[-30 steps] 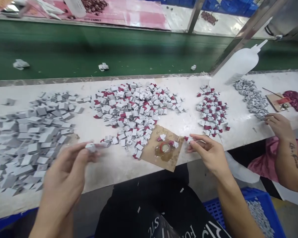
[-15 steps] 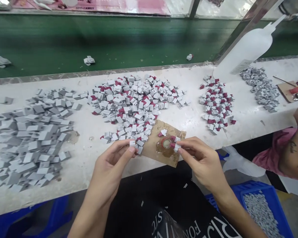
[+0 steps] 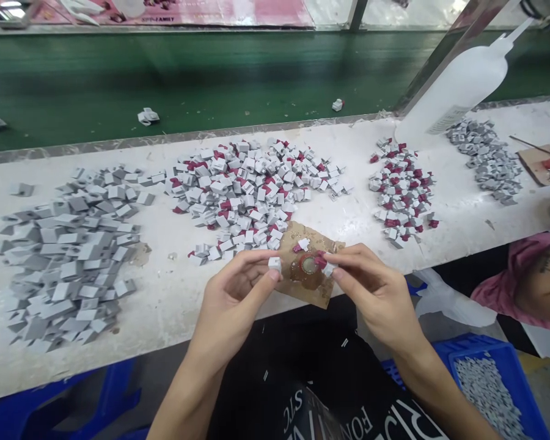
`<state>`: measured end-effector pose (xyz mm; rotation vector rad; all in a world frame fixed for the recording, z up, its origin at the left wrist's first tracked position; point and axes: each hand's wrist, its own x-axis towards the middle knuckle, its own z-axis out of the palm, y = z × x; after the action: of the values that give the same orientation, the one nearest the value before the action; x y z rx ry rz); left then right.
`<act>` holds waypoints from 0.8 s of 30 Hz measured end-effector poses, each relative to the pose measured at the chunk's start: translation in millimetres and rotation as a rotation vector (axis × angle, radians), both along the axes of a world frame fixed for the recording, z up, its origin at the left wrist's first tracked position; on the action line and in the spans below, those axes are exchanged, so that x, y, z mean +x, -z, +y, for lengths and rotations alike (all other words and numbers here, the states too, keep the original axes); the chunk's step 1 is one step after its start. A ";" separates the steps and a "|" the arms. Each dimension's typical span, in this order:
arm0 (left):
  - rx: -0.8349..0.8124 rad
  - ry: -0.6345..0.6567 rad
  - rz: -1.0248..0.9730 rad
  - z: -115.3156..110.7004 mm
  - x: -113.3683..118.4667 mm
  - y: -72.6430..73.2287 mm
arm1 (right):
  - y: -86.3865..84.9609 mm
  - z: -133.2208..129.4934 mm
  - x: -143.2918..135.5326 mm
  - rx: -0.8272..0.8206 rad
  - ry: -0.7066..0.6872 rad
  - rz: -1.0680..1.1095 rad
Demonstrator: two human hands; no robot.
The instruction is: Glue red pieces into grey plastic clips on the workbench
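Note:
Between the thumb and fingers of my left hand (image 3: 238,299) is a small light-grey plastic block (image 3: 275,264). My right hand (image 3: 371,287) pinches a small grey-and-maroon plastic piece (image 3: 326,265), its maroon end facing left. Both hands are over a brown paper sheet (image 3: 318,298) wet with liquid, and a short gap separates the two pieces. On the paper sits a small round cap (image 3: 308,264) with a reddish rim. Just behind the cap lies another white-and-maroon piece (image 3: 301,245).
Grey blocks (image 3: 73,244) are heaped at left, mixed grey-and-maroon pieces (image 3: 238,183) in the middle, smaller pieces (image 3: 401,189) to the right. A white squeeze bottle (image 3: 458,91) stands before the green conveyor (image 3: 238,73). A co-worker's arm (image 3: 543,275) and a blue crate (image 3: 527,391) are at right.
My left hand has moved right with its block, away from the heap and closer to my right hand. The piece in my right hand has tilted slightly. Pieces on the conveyor have shifted left.

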<state>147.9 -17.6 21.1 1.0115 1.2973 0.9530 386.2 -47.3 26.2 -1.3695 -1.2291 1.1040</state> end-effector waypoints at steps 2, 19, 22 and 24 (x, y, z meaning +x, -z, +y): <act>-0.015 0.049 -0.058 5.2 7.7 0.0 | -2.4 4.2 -0.7 -0.015 -0.007 0.114; -0.009 0.163 -0.212 14.4 36.5 -7.7 | -1.7 14.5 -5.2 -0.048 0.001 0.221; -0.021 0.172 -0.204 15.0 35.7 -6.3 | -7.4 16.5 -4.6 -0.041 -0.026 0.147; -0.024 0.197 -0.198 15.1 34.4 -7.0 | -9.5 18.4 -3.2 -0.036 -0.050 0.118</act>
<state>182.3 -2.4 28.1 0.9805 1.0235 0.8608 383.0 -28.9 35.7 -1.2879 -1.1686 1.2301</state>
